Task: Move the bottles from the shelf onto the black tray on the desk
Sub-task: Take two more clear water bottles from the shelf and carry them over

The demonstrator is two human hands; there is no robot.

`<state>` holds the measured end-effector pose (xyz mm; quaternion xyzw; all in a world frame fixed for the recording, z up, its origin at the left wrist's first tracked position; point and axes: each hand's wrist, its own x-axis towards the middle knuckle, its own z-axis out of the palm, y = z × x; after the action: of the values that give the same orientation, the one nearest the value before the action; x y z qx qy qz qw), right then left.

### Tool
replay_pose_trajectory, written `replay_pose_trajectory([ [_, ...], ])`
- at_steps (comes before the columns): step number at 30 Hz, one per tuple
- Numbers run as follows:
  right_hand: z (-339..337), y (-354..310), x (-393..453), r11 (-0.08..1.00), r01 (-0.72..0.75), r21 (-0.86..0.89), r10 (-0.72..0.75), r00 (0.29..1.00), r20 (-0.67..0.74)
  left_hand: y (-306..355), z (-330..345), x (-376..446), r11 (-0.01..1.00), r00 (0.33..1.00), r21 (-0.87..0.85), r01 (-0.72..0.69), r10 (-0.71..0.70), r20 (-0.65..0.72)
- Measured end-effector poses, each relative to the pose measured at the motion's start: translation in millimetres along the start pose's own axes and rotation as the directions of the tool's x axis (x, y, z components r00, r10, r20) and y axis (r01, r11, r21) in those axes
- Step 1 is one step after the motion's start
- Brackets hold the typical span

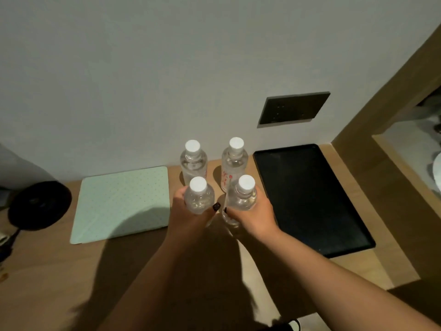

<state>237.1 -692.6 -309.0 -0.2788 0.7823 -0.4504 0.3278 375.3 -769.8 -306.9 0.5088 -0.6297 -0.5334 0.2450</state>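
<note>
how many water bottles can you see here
4: one held in the left hand, one in the right hand, and two standing on the desk behind them, at and. None is on the black tray.

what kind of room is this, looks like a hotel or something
Probably a hotel room or bedroom desk nook, though that is a guess: a wooden desk against a plain wall, a black tray beside small water bottles, and a dark wall panel.

Four clear bottles (193,161) are showing white caps, two with red print. The tray (310,199) is looking matte black; at nine o'clock, a mint-green mat (121,204) is showing dots on the brown worktop (47,271).
</note>
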Motion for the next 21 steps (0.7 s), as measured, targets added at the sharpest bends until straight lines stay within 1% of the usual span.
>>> replay_pose_trajectory([
  [2, -0.4, 3.6, -2.3, 1.0, -0.008, 0.016, 0.008, 1.0, 0.013, -5.2, 1.3, -0.1, 1.0, 1.0, 0.018, -0.018, 0.018, 0.007],
  [4, -0.1, 6.5, -2.5, 1.0, -0.014, 0.027, 0.014, 1.0, 0.009, -6.6, 1.5, -1.9, 1.0, 1.0, 0.003, 0.002, -0.002, 0.012],
  [6, 1.6, 7.0, -0.7, 1.0, -0.003, 0.0, 0.003, 1.0, 0.014, -8.3, 2.1, -1.9, 1.0, 1.0, -0.015, -0.002, 0.003, 0.011],
  [11, 0.8, 6.3, 3.5, 1.0, -0.002, -0.013, 0.003, 0.999, 0.048, -2.1, -0.5, -1.2, 0.999, 0.999, 0.027, -0.034, 0.033, 0.031],
  [14, -4.9, 2.9, 2.2, 0.999, -0.004, -0.034, 0.008, 0.994, 0.106, 8.8, -5.4, -1.6, 0.996, 0.997, 0.042, -0.074, 0.073, 0.01],
  [17, -18.4, -6.3, -3.1, 1.0, 0.023, -0.02, -0.019, 0.985, 0.172, 29.5, -12.0, -5.5, 0.992, 0.994, 0.06, -0.11, 0.11, 0.007],
  [19, -33.2, -13.4, -9.2, 0.998, 0.055, -0.021, -0.05, 0.977, 0.205, 47.6, -12.9, -11.6, 0.986, 0.988, 0.07, -0.152, 0.151, 0.015],
  [21, -52.4, -18.3, -15.5, 0.994, 0.092, -0.056, -0.078, 0.974, 0.212, 66.5, -8.5, -20.1, 0.968, 0.976, 0.122, -0.218, 0.22, -0.002],
])
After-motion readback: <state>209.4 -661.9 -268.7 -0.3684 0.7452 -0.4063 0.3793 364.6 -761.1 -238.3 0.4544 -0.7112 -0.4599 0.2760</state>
